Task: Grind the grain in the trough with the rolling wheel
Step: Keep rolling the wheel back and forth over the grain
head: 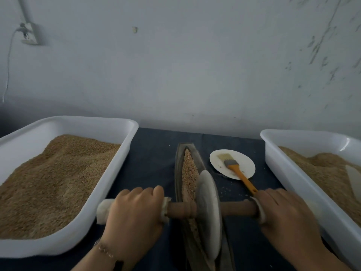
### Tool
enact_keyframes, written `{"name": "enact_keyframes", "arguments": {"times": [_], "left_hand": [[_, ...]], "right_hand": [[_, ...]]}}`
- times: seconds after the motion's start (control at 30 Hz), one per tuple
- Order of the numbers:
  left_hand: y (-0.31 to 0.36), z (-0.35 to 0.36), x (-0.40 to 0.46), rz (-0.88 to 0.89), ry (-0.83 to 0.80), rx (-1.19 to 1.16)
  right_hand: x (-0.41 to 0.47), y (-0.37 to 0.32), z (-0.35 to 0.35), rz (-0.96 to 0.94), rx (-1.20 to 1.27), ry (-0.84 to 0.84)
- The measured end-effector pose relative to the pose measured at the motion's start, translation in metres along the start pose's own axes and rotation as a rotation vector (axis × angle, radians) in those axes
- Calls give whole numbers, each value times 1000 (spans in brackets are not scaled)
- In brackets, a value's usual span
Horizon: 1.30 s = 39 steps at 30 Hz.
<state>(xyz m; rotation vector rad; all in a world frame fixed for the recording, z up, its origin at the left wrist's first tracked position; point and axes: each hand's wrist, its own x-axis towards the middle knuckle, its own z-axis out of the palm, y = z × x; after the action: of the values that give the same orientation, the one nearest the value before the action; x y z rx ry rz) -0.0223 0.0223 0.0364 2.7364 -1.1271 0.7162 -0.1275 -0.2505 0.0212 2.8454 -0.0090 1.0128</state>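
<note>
A narrow boat-shaped metal trough [178, 173] runs away from me down the middle of the dark cloth, with crushed tan grain [189, 169] lying along its groove. A pale stone wheel [210, 212] stands on edge in the trough's near half. A wooden axle [181, 209] passes through it, with cloth-wrapped ends. My left hand [132, 216] grips the left wrapped end. My right hand [285, 216] grips the right wrapped end. The near part of the trough is hidden behind the wheel.
A big white tub [109, 180] of brown grain stands at the left, and another white tub [283, 165] of paler meal at the right. A white plate [248, 163] behind the axle carries a brush [240, 174] with an orange handle. A grey wall closes the far side.
</note>
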Motion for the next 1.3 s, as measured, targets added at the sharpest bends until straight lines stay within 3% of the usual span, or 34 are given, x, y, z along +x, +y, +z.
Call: {"name": "enact_keyframes", "arguments": {"times": [0.3,0.43,0.57,0.77,1.13,1.3], "left_hand": [[-11,29,40,-37,-55,32],[-26,46,78,-195,-78,91],[-35,51,99,-286,-121,65],[-30,47,79,-285,-142,67],[1,-1,15,-187,-177,70],[6,-13,4,-137,-89,43]], "right_hand": [[32,8,45,126,3,-188],[67,15,73,222,-31,-256],[94,13,78,253,-24,-194],[79,7,61,204,-100,-205],[7,-5,-1,122,-31,-113],[-5,-4,-11,99,19,-18]]}}
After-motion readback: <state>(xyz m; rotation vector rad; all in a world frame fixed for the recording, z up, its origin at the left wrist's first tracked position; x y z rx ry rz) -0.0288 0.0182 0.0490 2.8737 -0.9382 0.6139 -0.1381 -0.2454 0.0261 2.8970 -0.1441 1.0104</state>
